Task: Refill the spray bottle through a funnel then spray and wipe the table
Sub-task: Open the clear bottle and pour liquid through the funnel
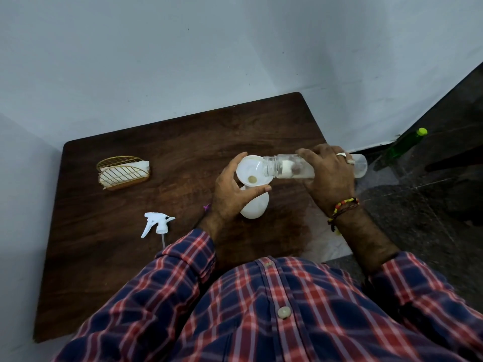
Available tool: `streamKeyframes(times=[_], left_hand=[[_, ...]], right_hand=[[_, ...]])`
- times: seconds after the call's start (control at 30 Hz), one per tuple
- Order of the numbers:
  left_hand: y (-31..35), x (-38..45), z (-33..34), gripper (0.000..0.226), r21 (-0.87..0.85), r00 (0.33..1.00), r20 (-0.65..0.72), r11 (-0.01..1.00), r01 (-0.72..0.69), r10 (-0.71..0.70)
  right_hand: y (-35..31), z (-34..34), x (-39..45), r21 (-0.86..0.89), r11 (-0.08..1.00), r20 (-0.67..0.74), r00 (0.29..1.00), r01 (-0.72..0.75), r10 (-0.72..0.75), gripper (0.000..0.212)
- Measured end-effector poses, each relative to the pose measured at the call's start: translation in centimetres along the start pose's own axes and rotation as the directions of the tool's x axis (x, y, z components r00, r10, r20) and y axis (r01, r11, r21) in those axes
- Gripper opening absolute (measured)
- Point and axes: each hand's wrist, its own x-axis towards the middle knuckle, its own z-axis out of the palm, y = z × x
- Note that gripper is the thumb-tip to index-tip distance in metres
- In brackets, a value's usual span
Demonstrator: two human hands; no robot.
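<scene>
Nearest, a plaid-shirted torso leans over a dark wood table (109,270) set in a pale blue-grey corner; dark floor lies at 3 o'clock. Counted: one trigger sprayer head (156,224) lying loose at 9 o'clock of the hands, one white spray bottle (254,209) upright mid-table, one white funnel (252,171) seated in its neck. Left hand (234,193) curls around the funnel and bottle neck. Right hand (328,176) grips one clear bottle (285,166) tipped sideways, mouth over the funnel rim. Farther, one gold napkin holder (123,173) at 10 o'clock; one green bottle (405,146) on the floor at 2 o'clock.
</scene>
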Motion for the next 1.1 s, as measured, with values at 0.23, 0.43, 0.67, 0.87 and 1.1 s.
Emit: streamKeyframes(times=[0.23,0.43,0.67,0.87,1.1], left_hand=[[0.02,0.07,-0.03,0.092,0.013,1.000,0.009,1.000,0.004,-0.004],[0.14,0.00,-0.11,0.092,0.016,1.000,0.007,1.000,0.018,-0.018],[-0.02,-0.14,-0.10,0.093,0.013,1.000,0.007,1.000,0.017,-0.017],[0.01,-0.11,-0.02,0.092,0.011,1.000,0.008,1.000,0.025,-0.025],[-0.15,0.05,-0.05,0.093,0.030,1.000,0.002,0.999,0.016,-0.016]], right_hand=[[-0.14,-0.32,0.08,0.000,1.000,0.018,1.000,0.003,-0.003,0.057],[-0.01,-0.21,0.10,-0.018,1.000,0.023,1.000,-0.003,0.003,0.061],[-0.24,-0.41,0.07,-0.027,1.000,0.019,1.000,0.011,-0.011,0.059],[-0.16,-0.50,0.07,-0.030,0.999,0.024,1.000,0.010,-0.009,0.058],[-0.24,-0.60,0.09,-0.038,0.999,0.002,1.000,0.008,-0.008,0.057]])
